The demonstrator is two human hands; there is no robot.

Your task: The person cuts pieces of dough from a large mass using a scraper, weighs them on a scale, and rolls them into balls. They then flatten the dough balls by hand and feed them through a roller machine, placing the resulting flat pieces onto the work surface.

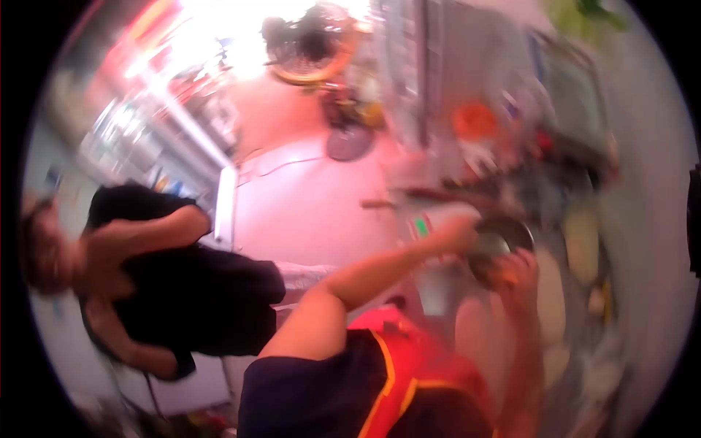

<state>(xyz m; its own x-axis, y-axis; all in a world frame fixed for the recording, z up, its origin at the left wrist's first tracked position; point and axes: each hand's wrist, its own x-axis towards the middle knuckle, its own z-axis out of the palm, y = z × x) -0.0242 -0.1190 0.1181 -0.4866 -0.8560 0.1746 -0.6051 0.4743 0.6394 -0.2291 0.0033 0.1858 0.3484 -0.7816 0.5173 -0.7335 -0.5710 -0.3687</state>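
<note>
A round metal bowl (480, 264) stands over the pale work surface on the right side of the head view. At the bowl's left edge, my left hand (456, 233) is closed on the rim, its fingers smeared by motion. Over the bowl's near right edge, my right hand (519, 276) has its fingers curled. An orange tint shows at those fingers, but what they hold is too blurred to name. The bowl's contents cannot be made out.
At the left stands a person in black clothes (197, 292). A glass display case (182, 124) is behind them. An orange object (475, 119) and blurred clutter line the counter's far end. A dark round base (349, 144) stands on the pinkish floor (307, 197).
</note>
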